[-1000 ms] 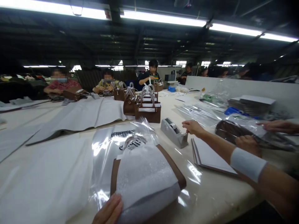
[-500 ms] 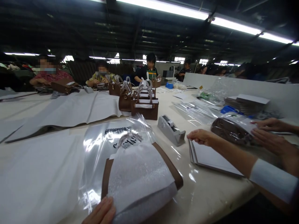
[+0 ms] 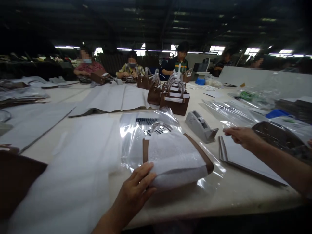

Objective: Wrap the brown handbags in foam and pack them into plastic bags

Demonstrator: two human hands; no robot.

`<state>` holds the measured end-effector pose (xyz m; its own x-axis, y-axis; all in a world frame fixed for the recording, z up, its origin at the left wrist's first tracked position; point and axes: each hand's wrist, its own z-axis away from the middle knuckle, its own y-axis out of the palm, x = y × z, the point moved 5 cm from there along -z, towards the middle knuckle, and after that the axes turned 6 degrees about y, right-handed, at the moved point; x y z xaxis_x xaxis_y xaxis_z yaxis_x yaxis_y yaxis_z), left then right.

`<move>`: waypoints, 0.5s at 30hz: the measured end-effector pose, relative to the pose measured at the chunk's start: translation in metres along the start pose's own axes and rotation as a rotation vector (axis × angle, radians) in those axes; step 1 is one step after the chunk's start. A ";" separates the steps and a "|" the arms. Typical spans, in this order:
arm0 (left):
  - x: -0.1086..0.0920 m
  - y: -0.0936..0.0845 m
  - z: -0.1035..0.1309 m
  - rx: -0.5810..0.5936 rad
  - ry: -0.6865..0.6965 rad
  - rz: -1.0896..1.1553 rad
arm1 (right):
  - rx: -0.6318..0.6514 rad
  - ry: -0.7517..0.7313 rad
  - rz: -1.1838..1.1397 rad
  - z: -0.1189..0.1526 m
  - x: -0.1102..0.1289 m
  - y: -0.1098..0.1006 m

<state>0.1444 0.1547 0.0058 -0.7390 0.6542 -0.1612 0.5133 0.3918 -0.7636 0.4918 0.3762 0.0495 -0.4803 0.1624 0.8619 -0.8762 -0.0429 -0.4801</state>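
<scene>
A brown handbag [image 3: 210, 165] with white tissue over its front [image 3: 175, 152] lies on a clear printed plastic bag [image 3: 131, 143]. My left hand [image 3: 135, 188] rests at the handbag's near left corner, fingers stretched over the tissue. To the right, my right hand [image 3: 241, 136] is closed in a pinch, above a stack of white boards [image 3: 251, 156] and just right of a grey tape dispenser [image 3: 200, 126]. A small pale bit shows at its fingertips, too blurred to name.
Several brown handbags [image 3: 174, 104] stand behind the dispenser. White sheets [image 3: 73, 156] cover the left side. Clear plastic bags [image 3: 226, 110] and a plastic-wrapped brown bag [image 3: 275, 135] lie at right. Co-workers [image 3: 89, 66] sit across the table, whose front edge [image 3: 243, 208] is near.
The view has swung left, so things sit further right. More of my left hand shows at the handbag's corner. My right hand stays pinched by the dispenser. A co-worker's hands have mostly left the view.
</scene>
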 end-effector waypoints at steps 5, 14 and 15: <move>0.002 0.000 0.002 -0.021 -0.028 0.024 | 0.440 0.233 -0.301 0.101 0.061 0.077; 0.002 -0.002 -0.003 0.027 0.034 -0.008 | 0.745 0.515 -0.387 0.167 0.048 0.208; 0.002 -0.002 -0.005 0.066 0.050 0.002 | 0.736 0.532 -0.370 0.165 0.046 0.210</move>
<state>0.1439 0.1585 0.0105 -0.7144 0.6870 -0.1330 0.4842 0.3481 -0.8028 0.2796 0.2123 0.0150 -0.2476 0.7049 0.6647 -0.8611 -0.4746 0.1825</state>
